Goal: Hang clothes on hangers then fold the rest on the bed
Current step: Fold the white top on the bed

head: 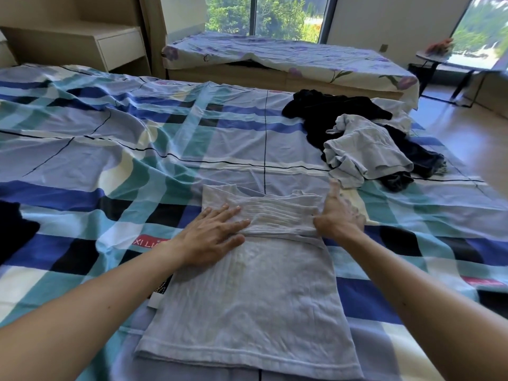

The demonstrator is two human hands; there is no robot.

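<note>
Pale-blue T-shirt lies half folded on the bed, left hand and right hand pressing it with straight fingers, while a rumpled clothes heap apparently awaits folding.

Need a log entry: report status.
Left hand flat on shirt. Right hand open at shirt's right edge. Pile beyond, unfolded, not in the way.

The shirt is lying on the bed, lower centre of the frame. The left hand is resting on its left part; the right hand is touching its right edge. The clothes pile is lying behind the shirt, right of centre. A second bed is standing behind, upper centre.
</note>
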